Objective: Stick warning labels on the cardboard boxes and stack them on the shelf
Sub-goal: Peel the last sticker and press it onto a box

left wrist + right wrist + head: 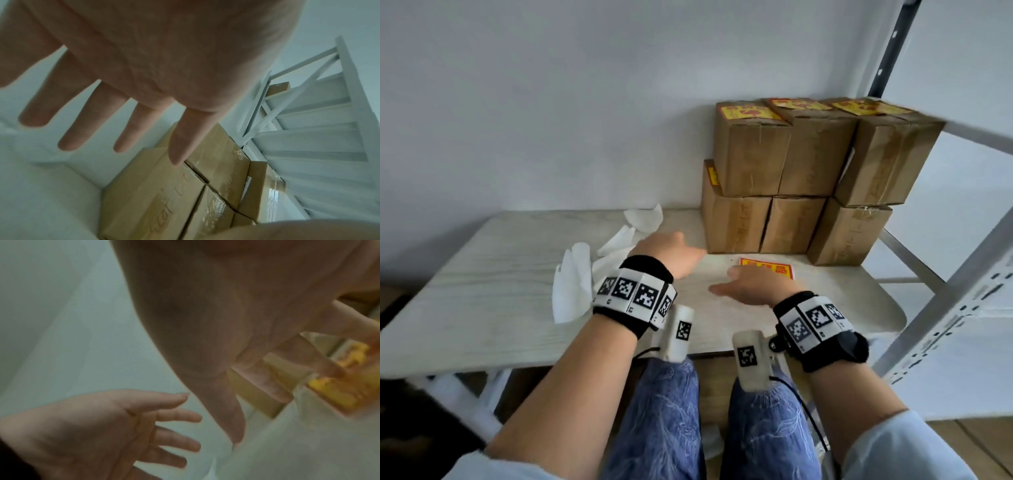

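Note:
Several brown cardboard boxes (pixel 791 178) stand two rows high at the back right of the table, also seen in the left wrist view (pixel 164 194). The three upper boxes carry yellow-and-red warning labels (pixel 748 112) on top. Another yellow-and-red label (pixel 767 268) lies flat on the table in front of the stack. My left hand (pixel 671 248) hovers left of the stack, its fingers (pixel 123 129) spread straight and holding nothing. My right hand (pixel 746 282) is spread low over the table just left of the loose label (pixel 333 394). One of its fingertips (pixel 337 373) reaches the label.
Crumpled white backing papers (pixel 575 281) lie on the left half of the pale wooden table (pixel 482 308). A grey metal shelf upright (pixel 945 301) rises at the right, with a shelf board (pixel 979 133) above the boxes. A white wall stands behind.

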Available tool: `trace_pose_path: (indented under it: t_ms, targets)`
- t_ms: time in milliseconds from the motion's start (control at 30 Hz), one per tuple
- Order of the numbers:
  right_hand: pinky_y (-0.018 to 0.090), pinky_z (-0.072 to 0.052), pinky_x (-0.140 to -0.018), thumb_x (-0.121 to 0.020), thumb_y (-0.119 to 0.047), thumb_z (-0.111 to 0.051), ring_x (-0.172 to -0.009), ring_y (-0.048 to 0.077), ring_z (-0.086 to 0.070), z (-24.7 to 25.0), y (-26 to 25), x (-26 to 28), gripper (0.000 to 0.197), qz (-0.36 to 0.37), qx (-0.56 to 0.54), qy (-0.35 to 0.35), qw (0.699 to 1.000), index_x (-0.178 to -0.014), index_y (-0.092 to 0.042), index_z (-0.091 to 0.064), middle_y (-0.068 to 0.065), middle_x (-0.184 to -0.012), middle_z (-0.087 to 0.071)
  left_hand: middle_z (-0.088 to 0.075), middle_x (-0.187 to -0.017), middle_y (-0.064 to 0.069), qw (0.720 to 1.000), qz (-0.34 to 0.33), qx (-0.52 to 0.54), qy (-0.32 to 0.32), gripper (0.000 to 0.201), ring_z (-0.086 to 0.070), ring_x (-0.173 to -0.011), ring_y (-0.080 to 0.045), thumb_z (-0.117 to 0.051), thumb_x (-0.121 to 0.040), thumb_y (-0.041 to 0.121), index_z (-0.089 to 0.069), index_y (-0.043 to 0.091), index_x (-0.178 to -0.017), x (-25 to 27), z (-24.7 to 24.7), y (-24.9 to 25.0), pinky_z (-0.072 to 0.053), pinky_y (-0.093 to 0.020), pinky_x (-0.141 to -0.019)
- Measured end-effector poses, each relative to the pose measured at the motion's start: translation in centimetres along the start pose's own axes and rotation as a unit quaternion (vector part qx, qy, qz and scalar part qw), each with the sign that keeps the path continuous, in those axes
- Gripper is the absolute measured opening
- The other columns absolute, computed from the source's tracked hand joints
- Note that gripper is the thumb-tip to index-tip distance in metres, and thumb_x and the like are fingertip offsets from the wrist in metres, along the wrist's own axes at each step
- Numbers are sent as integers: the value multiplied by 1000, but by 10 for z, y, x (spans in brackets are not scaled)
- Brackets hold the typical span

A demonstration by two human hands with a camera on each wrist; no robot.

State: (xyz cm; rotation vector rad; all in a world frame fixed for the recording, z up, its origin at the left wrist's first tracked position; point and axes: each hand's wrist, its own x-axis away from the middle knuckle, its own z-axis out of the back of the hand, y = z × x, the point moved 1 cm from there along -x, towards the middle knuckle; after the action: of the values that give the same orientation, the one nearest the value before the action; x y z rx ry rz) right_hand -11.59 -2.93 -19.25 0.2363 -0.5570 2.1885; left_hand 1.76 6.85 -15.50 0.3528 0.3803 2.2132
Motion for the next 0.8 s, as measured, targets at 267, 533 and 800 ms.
trace_pose_path:
  t_ms: [267, 533, 800]
  targets:
    - [57, -20, -118, -95, -58, -49, -146, 41, -22, -43, -83, -6, 61, 121, 65, -65, 988, -142, -19, -42, 18, -153, -36, -56, -133, -7, 982, 128, -116, -73, 57, -49, -121, -31, -49, -72, 53, -61, 25, -120, -2, 2, -85, -40, -50, -100]
    - [44, -39, -110, -96, -44, -55, -132, 31, -49, -36, -137, -53, 53, 174, 80, -58, 980, -141, -15, -51, 11, -142, -55, -61, -129, -15, 981, 63, -130, -132, 35, -58, -116, -27, -47, -96, 26, -63, 4, -119, -55, 8, -90, -39, -28, -86]
    - [42, -42, -104, -95, -24, -56, -128, 39, -49, -23, -156, -106, 47, 183, 102, -38, 977, -139, -8, -47, 18, -138, -52, -59, -131, -16, 981, 65, -126, -134, 42, -55, -120, -29, -56, -94, 30, -58, 2, -125, -120, 29, -105, -43, -30, -94]
